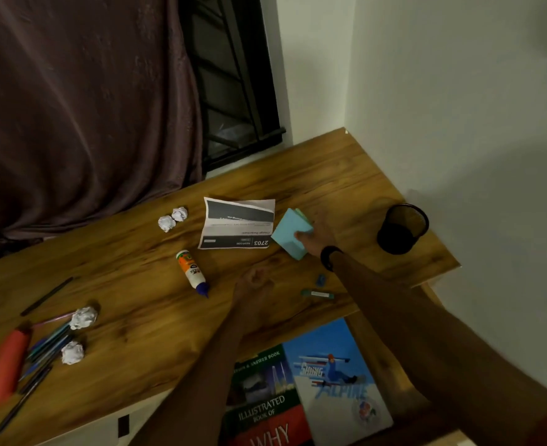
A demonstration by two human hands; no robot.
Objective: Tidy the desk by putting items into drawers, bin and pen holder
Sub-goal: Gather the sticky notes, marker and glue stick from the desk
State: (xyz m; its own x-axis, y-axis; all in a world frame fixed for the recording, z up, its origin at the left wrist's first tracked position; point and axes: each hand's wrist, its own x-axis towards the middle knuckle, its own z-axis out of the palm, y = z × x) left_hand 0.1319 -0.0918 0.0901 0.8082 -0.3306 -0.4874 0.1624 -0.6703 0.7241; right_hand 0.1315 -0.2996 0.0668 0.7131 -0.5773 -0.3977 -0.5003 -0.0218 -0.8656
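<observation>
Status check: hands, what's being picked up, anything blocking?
Right hand gripping sticky notes. Left hand loosely curled, empty, over desk. Pen holder empty, nothing blocking.

Wooden desk (298,175), top partly cluttered.

Light blue sticky-note pad (290,235), tilted, held at its right edge by the right hand (314,238).

Printed sheet (238,224) flat, just left of the pad, text upside down, "2703" legible.

Glue bottle (191,271) on its side, blue cap toward the near edge.

Four crumpled paper balls: two touching (172,219) behind the glue, two (78,333) among pens and pencils (45,346) at left.

Black mesh pen holder (401,228) upright, far right.

Open drawer (394,368) holds two books (301,391).
</observation>
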